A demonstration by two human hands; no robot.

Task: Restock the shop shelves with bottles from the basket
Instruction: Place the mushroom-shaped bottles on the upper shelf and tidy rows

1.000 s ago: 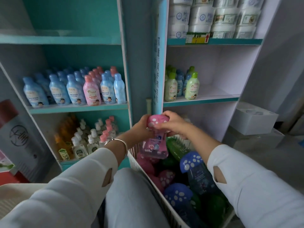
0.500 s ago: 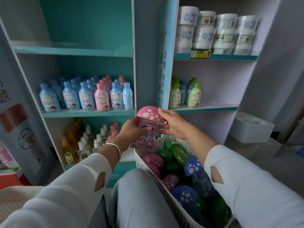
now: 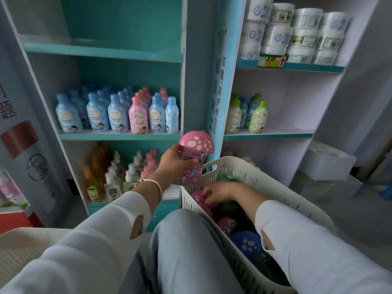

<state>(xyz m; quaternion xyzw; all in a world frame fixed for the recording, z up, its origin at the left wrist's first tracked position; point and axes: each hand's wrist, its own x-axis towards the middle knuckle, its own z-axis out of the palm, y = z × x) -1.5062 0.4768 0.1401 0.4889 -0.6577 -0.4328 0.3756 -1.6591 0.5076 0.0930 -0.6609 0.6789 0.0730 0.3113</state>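
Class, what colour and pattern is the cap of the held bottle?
Cap: pink, white spots; head view.

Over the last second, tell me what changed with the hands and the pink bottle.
The right hand let go of the pink bottle and dropped into the basket, onto another pink cap; whether it grips it is unclear. The left hand keeps holding the bottle, now lifted above the basket. The shelved bottles stayed put.

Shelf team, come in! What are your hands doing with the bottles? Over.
Left hand grips pink mushroom-cap bottle, up beside white basket. Right hand down in basket on another pink cap, grip unclear. Nothing blocking the shelves. Over.
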